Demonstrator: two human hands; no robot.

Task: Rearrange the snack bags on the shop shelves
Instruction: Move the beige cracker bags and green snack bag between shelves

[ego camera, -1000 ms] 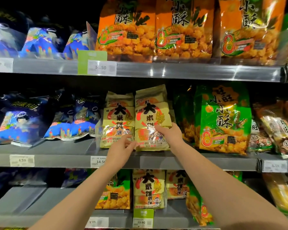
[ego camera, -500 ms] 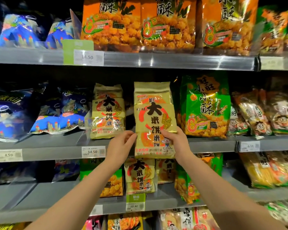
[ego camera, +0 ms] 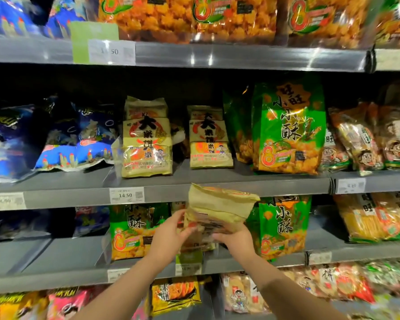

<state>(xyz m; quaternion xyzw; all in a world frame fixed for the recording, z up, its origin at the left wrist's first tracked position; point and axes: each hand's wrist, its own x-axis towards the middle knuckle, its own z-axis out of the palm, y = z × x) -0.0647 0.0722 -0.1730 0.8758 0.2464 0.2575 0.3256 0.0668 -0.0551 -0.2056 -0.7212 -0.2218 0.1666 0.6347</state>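
Note:
Both hands hold a beige rice-cracker bag [ego camera: 217, 211] in front of the lower shelf, tilted so its top leans toward me. My left hand [ego camera: 169, 236] grips its left side, and my right hand [ego camera: 237, 239] grips its lower right corner. Two more beige bags stand on the middle shelf [ego camera: 240, 184]: one at the left [ego camera: 147, 139], one further back [ego camera: 209, 139]. Green snack bags stand to the right on the middle shelf [ego camera: 289, 128] and on the lower shelf [ego camera: 284, 227].
Blue bags [ego camera: 74, 139] fill the middle shelf's left. Orange bags [ego camera: 187, 17] line the top shelf. A green-orange bag [ego camera: 132, 232] stands left of my hands, with bare lower shelf [ego camera: 44, 257] beyond it. Yellow packs [ego camera: 376, 218] lie at the right. Price tag [ego camera: 126, 195] reads 14.50.
The beige bag came off the middle shelf and moved down in front of the lower shelf, tilting toward me, with both hands following it. The view dropped lower.

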